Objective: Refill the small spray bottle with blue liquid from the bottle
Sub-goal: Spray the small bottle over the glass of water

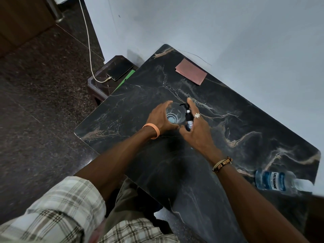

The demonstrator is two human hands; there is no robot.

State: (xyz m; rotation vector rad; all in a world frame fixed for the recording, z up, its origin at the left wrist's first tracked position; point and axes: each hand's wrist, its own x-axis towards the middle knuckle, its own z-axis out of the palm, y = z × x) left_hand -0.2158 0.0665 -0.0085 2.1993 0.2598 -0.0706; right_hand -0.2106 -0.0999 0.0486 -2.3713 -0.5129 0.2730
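The small spray bottle (188, 120), dark with a black pump head and a white collar, is above the middle of the black marble table (245, 137). My right hand (198, 132) grips it, thumb at its base and forefinger beside the pump. Just left of it stands a clear glass (172, 118), seen from above, with my left hand (160, 120) curled round its left side. The Listerine bottle (275, 183) of blue liquid is near the table's right edge, away from both hands. Whether it stands or lies, I cannot tell.
A folded pinkish-brown cloth (191, 71) lies at the table's far corner by the white wall. To the left, a lower side table (98, 85) holds a phone (120, 70) on a white charging cable (89, 46) and a green sheet (126, 79). Dark stone floor lies to the left.
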